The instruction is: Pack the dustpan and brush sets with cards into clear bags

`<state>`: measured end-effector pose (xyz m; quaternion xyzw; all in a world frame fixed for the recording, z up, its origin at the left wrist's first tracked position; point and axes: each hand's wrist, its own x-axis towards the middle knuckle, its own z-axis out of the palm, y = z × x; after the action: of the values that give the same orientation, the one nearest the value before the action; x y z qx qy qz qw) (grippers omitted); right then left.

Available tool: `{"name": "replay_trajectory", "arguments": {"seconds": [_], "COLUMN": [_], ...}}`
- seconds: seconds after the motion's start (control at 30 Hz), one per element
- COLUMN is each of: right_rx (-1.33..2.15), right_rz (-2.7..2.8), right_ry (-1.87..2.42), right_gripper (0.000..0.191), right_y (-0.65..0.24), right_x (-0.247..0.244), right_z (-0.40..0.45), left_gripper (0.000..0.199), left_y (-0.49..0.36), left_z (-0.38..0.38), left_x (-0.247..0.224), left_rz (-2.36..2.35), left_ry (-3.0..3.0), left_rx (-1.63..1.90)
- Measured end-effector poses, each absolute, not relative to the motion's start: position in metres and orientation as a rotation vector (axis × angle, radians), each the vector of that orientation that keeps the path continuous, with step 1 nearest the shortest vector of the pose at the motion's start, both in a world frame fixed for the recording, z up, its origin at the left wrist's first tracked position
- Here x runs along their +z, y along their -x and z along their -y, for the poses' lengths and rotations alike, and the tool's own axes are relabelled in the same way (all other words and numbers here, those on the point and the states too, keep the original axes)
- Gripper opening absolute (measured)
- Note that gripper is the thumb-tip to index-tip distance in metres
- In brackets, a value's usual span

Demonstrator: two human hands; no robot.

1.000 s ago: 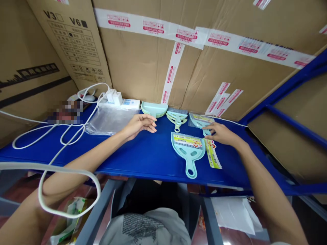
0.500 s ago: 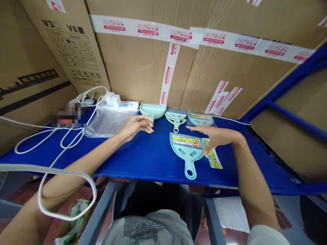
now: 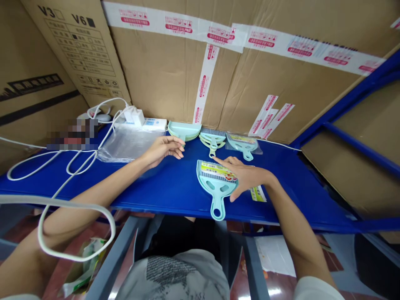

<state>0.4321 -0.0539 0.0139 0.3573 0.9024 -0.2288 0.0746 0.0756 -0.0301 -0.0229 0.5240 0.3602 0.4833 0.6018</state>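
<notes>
A light blue mini dustpan [image 3: 218, 202] lies on the blue table, with a grey-bristled brush [image 3: 208, 174] nested in it. A yellow and white label card [image 3: 206, 167] rests across the brush. My right hand [image 3: 245, 173] is at the dustpan's right side, fingers stretched over its upper corner and thumb held apart lower down. My left hand [image 3: 162, 151] hovers further left, its fingers loosely bent and apart, holding nothing visible. Just beyond it sit stacked dustpans [image 3: 184, 130]. Another stack of brushes [image 3: 213, 137] lies beside them, then a bagged dustpan set [image 3: 242, 143].
More yellow label cards [image 3: 258, 193] lie partly behind my right wrist. Clear plastic bags [image 3: 128, 143] are at the left, before a white power strip [image 3: 156, 123]. A white cable [image 3: 78, 204] loops over my left forearm. Large cardboard [image 3: 168, 75] stands along the back.
My right hand has moved left, and the dustpan with its brush and card has shifted left too, away from the loose label cards. My left hand stays nearly in place. The view has shifted slightly.
</notes>
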Motion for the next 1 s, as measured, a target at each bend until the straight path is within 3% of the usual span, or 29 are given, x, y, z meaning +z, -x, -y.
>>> {"name": "replay_trajectory", "arguments": {"seconds": [0.17,0.4,0.63,1.0], "right_rx": [-0.661,-0.603,-1.379,-1.792], "right_rz": [-2.689,-2.664,-2.722,-2.53], "right_ry": [-1.257,-1.6,-1.771,-1.851], "right_gripper": [0.149,0.138,0.073,0.049], "right_y": [-0.413,-0.386,-0.405,-0.416], "right_x": [0.005,0.001,-0.008,-0.01], "right_z": [0.064,0.085,0.065,0.056], "left_gripper": [0.019,0.043,0.03,0.042], "left_y": [-0.074,-0.073,-0.072,-0.059], "left_z": [0.029,0.045,0.054,0.046], "left_x": [-0.025,-0.026,-0.015,-0.006], "left_rz": [-0.839,-0.726,-0.73,-0.798], "left_ry": [-1.276,-1.646,-1.564,-1.473], "left_rx": [1.041,0.322,0.149,0.199]}}
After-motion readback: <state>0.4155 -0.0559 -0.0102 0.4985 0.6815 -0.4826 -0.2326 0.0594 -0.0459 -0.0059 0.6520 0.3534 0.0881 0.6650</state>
